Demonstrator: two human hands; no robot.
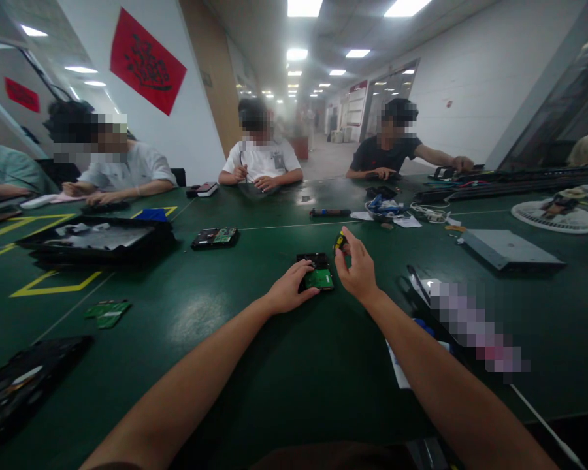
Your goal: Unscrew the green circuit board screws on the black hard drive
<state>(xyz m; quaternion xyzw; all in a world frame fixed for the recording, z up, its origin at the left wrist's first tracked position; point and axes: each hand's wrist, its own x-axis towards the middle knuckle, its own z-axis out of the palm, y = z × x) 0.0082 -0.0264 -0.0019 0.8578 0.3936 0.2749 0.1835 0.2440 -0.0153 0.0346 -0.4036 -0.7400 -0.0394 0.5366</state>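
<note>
A black hard drive with a green circuit board (321, 279) lies flat on the green table in front of me. My left hand (291, 285) grips it from the left, fingers over its top and thumb along the near edge; part of the drive is hidden under the fingers. Just right of the drive, my right hand (357, 267) is raised with a short yellow-and-black screwdriver (341, 240) pinched between thumb and fingers. The screwdriver's tip cannot be made out, and it appears apart from the drive.
Left on the table (255, 405) are another hard drive (214, 237), a black tray (98, 238), loose green circuit boards (108, 313) and a black device (27, 385). To the right sit a grey metal box (512, 249), bundled cables (385, 206) and a white fan grille (555, 217). Several people sit opposite.
</note>
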